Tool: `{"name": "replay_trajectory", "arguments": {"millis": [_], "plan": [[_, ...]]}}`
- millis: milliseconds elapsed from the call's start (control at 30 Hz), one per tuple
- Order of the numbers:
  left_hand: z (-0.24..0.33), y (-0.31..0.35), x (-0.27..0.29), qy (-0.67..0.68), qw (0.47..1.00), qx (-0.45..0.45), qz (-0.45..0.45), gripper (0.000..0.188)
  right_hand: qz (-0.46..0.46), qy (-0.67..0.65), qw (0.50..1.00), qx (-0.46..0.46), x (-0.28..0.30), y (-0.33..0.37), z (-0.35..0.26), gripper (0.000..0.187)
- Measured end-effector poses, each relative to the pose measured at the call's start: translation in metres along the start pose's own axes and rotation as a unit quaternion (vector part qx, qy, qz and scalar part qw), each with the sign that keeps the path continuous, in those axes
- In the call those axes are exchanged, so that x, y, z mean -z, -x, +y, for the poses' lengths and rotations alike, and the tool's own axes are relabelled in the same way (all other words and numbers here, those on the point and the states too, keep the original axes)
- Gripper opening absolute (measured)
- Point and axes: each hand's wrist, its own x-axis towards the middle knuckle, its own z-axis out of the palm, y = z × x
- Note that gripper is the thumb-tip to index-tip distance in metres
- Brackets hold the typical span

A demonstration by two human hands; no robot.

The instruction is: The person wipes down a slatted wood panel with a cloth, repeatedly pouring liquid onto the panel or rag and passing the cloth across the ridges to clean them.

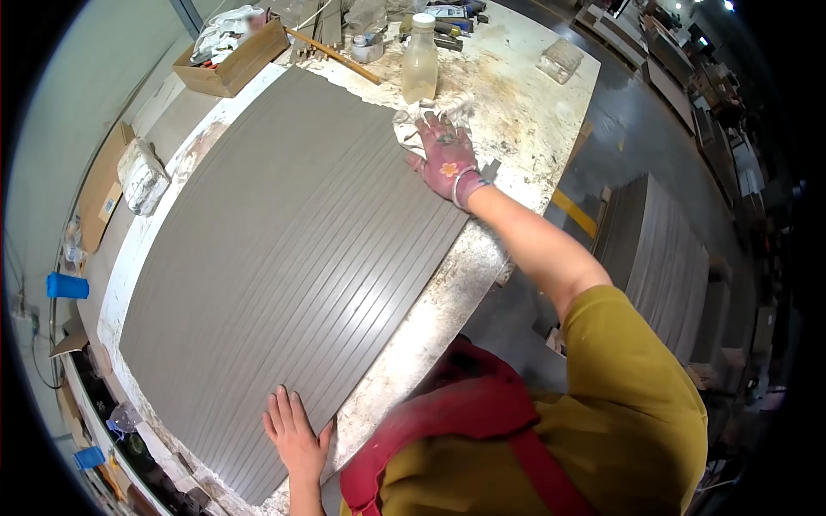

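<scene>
A wide grey panel of narrow side-by-side strips (284, 249) lies across the worktable. My bare left hand (297, 434) rests flat on its near edge, fingers stretched out and empty. At the far right end of the strips, my right hand (449, 159) wears a pinkish-purple glove with a flower pattern. It lies with fingers extended on a crumpled white cloth (465, 110); whether the fingertips pinch any of the cloth does not show. Just beyond the cloth stands a clear bottle (420, 64) with a white cap, holding cloudy liquid.
Stains cover the white worktable (508, 69). A wooden box (231, 64) with rags, a wooden stick (335, 57), a small jar (367, 48) and tools sit at the back. A wrapped white bundle (143, 176) lies at left. Stacked boards (654, 258) stand on the floor at right.
</scene>
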Motion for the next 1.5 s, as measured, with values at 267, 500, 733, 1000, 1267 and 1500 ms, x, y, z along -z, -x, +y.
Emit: {"name": "replay_trajectory", "arguments": {"millis": [267, 500, 733, 1000, 1267, 1500], "plan": [[-0.002, 0.006, -0.003, 0.005, 1.0, 0.011, 0.019, 0.082, 0.095, -0.117, 0.925, 0.349, 0.006, 0.068, -0.102, 0.06], [0.004, -0.006, 0.006, 0.011, 1.0, 0.011, 0.002, 0.082, -0.004, 0.0, 0.999, 0.048, -0.008, -0.009, -0.028, 0.059], [-0.007, 0.002, -0.008, 0.044, 0.997, 0.016, 0.062, 0.088, -0.16, -0.21, 0.813, 0.519, -0.003, 0.186, -0.183, 0.07], [-0.04, 0.057, -0.007, 0.008, 0.985, 0.147, 0.09, 0.107, 0.121, 0.079, 0.968, 0.205, -0.002, 0.035, 0.034, 0.051], [-0.048, 0.057, -0.006, 0.022, 0.984, 0.165, 0.057, 0.109, -0.179, -0.254, 0.753, 0.58, -0.006, 0.214, -0.249, 0.074], [-0.07, 0.104, -0.013, 0.013, 0.966, 0.246, 0.081, 0.109, 0.004, -0.008, 0.976, 0.22, -0.024, 0.001, -0.074, 0.042]]}}
